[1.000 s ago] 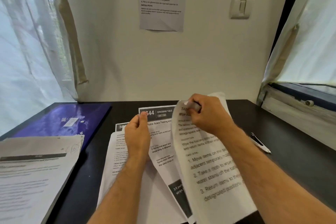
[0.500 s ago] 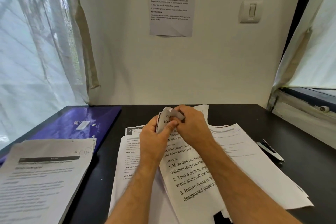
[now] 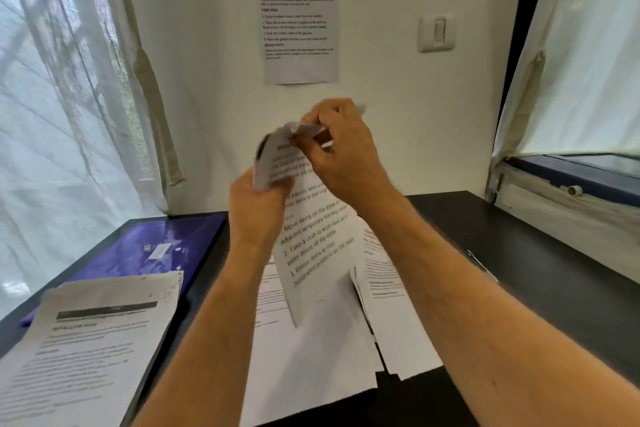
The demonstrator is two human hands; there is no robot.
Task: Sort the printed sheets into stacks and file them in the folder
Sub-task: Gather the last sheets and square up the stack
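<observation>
Both forearms reach up and forward, the left hand (image 3: 258,204) and the higher right hand (image 3: 341,146) close together, fingers curled and pinching a sheet's (image 3: 311,246) top edge.

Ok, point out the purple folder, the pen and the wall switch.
purple folder (image 3: 152,246): head view, middle of its cover.
pen (image 3: 482,265): head view, its barrel beside the right forearm.
wall switch (image 3: 437,33): head view, centre of the plate.

One head-worn wide-angle camera is looking forward and slightly down from just behind the forearms, facing a white wall (image 3: 398,121) at the tabletop's (image 3: 519,253) far edge. It is sitting close, with the forearms running in from the bottom edge.
</observation>
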